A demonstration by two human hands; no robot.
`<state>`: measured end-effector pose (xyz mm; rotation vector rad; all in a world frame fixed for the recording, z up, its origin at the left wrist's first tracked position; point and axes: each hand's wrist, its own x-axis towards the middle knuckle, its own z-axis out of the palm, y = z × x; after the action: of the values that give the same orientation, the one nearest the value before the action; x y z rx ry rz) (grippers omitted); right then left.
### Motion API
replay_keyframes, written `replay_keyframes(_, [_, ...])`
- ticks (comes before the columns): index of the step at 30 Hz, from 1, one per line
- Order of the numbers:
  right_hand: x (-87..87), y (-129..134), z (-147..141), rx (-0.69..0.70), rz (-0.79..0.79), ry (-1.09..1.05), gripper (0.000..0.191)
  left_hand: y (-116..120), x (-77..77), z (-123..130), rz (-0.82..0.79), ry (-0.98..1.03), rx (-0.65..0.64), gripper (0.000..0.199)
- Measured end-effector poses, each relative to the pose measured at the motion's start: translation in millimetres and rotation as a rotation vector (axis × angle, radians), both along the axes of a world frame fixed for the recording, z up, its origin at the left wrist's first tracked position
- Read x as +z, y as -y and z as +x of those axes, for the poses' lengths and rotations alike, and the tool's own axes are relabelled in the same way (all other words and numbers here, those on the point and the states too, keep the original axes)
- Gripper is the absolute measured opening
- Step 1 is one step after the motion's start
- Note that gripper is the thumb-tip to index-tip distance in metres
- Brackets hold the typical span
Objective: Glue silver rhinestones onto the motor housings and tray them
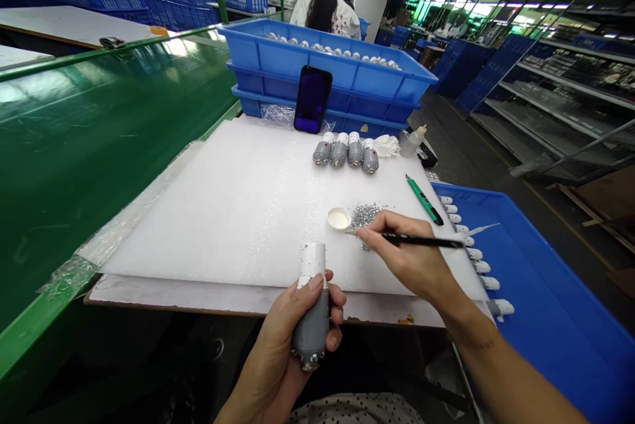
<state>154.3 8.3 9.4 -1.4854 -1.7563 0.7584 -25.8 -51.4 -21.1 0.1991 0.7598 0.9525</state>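
Observation:
My left hand (292, 325) is wrapped round a grey-and-white cylindrical motor-like part (313, 318), its white end pointing up and away from me. Above the white foam sheet (223, 212), my right hand (409, 255) pinches slim black tweezers (421, 240). Their tip is by a pile of tiny silver screws (366, 214) and a small round white dish (338, 219) of pale paste-like stuff. Whether the tip holds a screw is too small to tell. Several similar grey-and-white parts (338, 151) stand in a row farther back.
A green utility knife (424, 200) and a squeeze bottle (413, 141) lie on the right. A phone (312, 100) leans against stacked blue crates (327, 73). At right is a blue bin (555, 265) with more parts; at left, a green conveyor (124, 106). A person (327, 4) sits beyond.

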Motion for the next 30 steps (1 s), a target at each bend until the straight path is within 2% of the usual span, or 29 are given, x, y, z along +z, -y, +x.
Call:
replay_keyframes(5, [-15.9,-40.2,0.0,0.023,-0.030,0.124,0.027,3.6,1.9,-2.3,0.068,-0.161,-0.068,0.033])
replay_keyframes(10, [-20.4,-49.2,-4.9,0.048,-0.016,0.231,0.027,3.2,3.5,-2.7,0.061,-0.271,-0.059,0.044])
replay_keyframes(14, [-17.4,-49.5,-6.1,0.069,0.002,0.269,0.026,4.4,6.0,-1.4,0.071,-0.299,-0.062,0.045])
replay_keyframes(17, [-9.6,-43.8,-6.1,0.063,0.035,0.262,0.028,6.1,6.1,-1.6,0.076,-0.289,-0.040,0.043])
replay_keyframes(24, [1.6,-20.6,-4.2,0.012,0.173,0.180,0.025,6.1,-0.1,-2.1,0.040,-0.051,-0.061,0.044])
replay_keyframes(28, [10.9,6.3,-5.3,-0.048,0.195,0.021,0.027,8.1,4.1,3.4,0.049,-0.119,-0.017,0.040])
replay_keyframes(30, [14.9,23.4,-8.6,-0.026,0.161,-0.114,0.027,9.8,6.2,6.8,0.066,-0.166,0.007,0.037])
